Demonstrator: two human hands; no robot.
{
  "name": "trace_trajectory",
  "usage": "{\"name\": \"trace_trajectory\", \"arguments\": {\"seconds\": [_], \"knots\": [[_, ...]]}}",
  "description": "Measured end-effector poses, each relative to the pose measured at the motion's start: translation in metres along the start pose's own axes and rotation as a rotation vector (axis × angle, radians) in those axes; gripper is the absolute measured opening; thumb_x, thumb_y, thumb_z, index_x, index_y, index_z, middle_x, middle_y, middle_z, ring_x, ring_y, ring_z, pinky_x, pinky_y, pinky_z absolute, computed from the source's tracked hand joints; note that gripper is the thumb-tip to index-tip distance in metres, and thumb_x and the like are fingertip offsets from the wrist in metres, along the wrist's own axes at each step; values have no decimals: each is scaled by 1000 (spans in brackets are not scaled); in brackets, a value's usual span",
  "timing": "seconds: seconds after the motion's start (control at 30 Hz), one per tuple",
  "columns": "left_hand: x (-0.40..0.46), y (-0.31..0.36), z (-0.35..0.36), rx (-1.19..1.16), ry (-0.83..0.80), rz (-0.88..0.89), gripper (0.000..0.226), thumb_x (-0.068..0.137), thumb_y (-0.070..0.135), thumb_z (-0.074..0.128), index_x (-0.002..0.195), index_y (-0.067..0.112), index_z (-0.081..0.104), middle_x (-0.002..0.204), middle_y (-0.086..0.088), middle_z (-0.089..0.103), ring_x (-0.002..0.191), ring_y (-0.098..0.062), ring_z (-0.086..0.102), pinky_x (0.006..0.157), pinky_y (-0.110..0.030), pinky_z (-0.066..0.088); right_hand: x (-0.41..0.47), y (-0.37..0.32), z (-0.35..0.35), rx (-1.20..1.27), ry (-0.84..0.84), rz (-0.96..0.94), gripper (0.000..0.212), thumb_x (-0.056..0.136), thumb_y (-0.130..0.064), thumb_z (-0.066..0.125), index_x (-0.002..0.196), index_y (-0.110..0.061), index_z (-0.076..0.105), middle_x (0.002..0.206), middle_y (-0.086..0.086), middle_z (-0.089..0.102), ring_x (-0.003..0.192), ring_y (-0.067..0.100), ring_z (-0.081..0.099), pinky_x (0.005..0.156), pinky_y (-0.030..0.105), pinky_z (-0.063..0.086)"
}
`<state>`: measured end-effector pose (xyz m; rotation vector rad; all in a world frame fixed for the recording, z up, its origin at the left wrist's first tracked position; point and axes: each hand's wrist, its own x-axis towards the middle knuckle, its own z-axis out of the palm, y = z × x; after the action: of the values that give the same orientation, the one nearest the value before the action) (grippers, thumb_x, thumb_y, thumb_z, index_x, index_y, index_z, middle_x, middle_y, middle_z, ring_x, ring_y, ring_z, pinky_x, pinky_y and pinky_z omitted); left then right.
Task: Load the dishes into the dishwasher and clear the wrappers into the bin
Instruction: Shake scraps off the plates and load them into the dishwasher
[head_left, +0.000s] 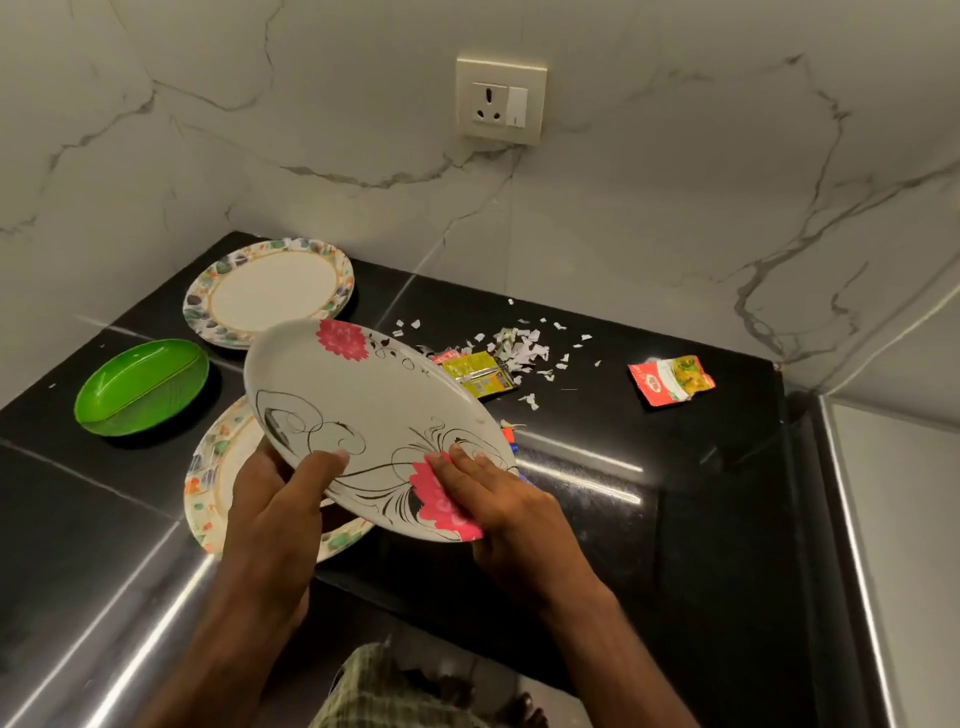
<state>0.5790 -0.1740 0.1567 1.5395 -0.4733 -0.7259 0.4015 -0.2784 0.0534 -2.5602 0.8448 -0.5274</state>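
I hold a white plate with pink flowers (374, 415) tilted above the black counter (649, 493). My left hand (275, 499) grips its near left rim, thumb on top. My right hand (493, 499) lies with straight fingers on the pink flower at its near right rim. Under the held plate a plate with a speckled rim (218, 483) sits on the counter. A second speckled plate (270, 291) lies at the back left, and a green leaf-shaped dish (140, 387) to its left front. A yellow-green wrapper (480, 374), a red and yellow wrapper (670, 379) and several torn paper scraps (524, 348) lie behind.
Marble walls close the corner behind and to the right, with a wall socket (501, 101) above the counter. The counter's steel front edge (135, 639) runs along the lower left. Something small, orange and blue (511, 434), peeks out beside the held plate's right rim.
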Motion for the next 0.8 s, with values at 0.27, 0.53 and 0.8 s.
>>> {"name": "trace_trajectory", "arguments": {"seconds": [0.27,0.53,0.8], "knots": [[28,1,13,-143,-110,-126,24,101,7,51,115,15,70,107,-7,80,99,-29,76,80,-47,59,-11,9,-29,96,55,149,67,89,-15,70,153,-29,53,155,-3,56,146,15,49,119,44,43],[44,-13,30,-125,-283,-191,27,103,8,51,124,9,67,107,-6,80,95,-28,75,52,-27,57,-44,-2,-33,92,132,353,73,84,-26,84,152,-24,55,157,-4,53,147,12,46,122,43,40],[33,-31,54,-78,-597,-179,32,107,8,52,136,14,62,120,-1,77,112,-19,74,83,-33,64,-100,-44,-35,30,253,426,75,89,-50,80,150,-13,56,159,4,52,149,15,46,123,43,38]]}}
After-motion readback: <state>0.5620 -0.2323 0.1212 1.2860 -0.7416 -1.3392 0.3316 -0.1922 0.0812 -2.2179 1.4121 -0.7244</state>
